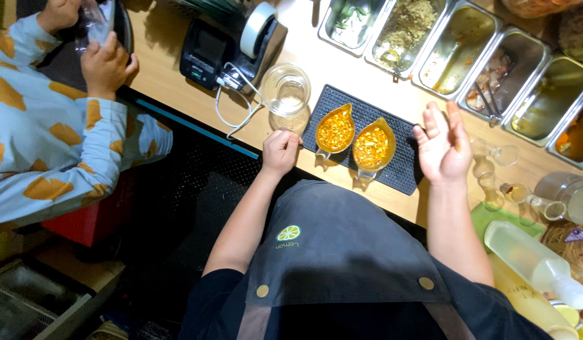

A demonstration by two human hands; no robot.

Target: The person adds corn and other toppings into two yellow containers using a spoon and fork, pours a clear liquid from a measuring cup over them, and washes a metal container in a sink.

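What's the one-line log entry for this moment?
left hand: closed fist at black mat edge | right hand: open, empty, above mat | two teardrop glasses of yellow filling on mat

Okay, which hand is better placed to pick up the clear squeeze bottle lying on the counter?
The right hand. It is open and empty, on the same side as the squeeze bottle. The left hand is closed in a fist beyond the two filled glasses.

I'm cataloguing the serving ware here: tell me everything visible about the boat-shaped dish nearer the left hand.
The left boat-shaped dish is a teardrop-shaped bowl with a golden rim, filled with yellow-orange chunky food. It stands upright on the black ribbed mat, spout pointing away, close beside its twin. The left hand, closed, rests just beside it without clearly touching.
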